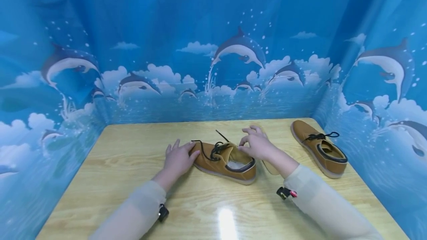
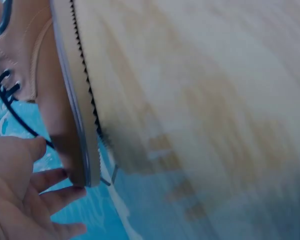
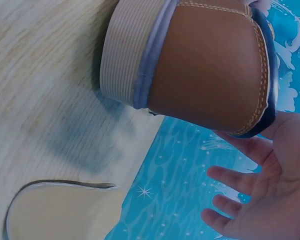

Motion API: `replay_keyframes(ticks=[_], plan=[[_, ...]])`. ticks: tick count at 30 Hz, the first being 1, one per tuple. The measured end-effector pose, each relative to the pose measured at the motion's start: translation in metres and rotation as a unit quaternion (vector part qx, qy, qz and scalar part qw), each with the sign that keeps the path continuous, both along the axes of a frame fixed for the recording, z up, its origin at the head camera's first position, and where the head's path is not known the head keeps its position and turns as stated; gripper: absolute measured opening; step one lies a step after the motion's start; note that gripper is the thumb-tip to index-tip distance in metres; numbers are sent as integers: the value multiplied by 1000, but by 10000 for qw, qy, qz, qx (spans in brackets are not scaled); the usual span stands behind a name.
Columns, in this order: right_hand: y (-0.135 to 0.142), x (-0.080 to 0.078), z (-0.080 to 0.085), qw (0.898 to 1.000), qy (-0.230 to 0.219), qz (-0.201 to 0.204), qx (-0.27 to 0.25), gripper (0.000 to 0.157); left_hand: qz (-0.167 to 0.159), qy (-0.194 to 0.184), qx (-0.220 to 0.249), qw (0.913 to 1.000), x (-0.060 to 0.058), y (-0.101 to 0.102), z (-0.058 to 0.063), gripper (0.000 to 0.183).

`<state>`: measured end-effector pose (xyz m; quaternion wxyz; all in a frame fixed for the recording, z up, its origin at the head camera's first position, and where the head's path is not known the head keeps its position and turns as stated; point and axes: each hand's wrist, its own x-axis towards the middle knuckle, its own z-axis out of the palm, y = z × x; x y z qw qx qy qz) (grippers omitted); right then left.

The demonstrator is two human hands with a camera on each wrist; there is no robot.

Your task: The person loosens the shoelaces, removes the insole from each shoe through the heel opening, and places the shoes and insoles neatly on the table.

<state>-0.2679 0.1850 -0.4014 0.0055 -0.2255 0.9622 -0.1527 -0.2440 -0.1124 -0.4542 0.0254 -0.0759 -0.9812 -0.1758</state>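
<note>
Left hand (image 1: 178, 158) pinches the shoe (image 1: 220, 166) by its toe (image 1: 201, 151), right hand (image 1: 259, 146) the collar (image 3: 272, 75); likely light, soft-sided, best held at the heel (image 1: 248, 174).

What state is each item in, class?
Near brown lace-up shoe: sole down, held.
Near shoe's black lace: ends loose.
Right brown lace-up shoe: sole down, unheld.
Right shoe's black lace: seemingly knotted.
Insole: outside the shoes.
Left hand: holding toe.
Right hand: pinching collar.

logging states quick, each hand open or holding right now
Left hand: open, touching brown lace-up shoe at toe.
Right hand: closed, pinching that shoe's collar.
</note>
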Motion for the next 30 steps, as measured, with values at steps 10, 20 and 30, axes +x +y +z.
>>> replay_keyframes(ticks=[10,20,30], plan=[[-4,6,4,9999,-40,131,-11,15,312,28,65,9995,-3,9,-3,50],[-10,19,2,9998,-78,172,103,19,112,-238,488,9985,-22,8,-10,50],[-21,33,-2,9995,215,220,25,26,5,-112,894,9959,-39,11,-11,45]])
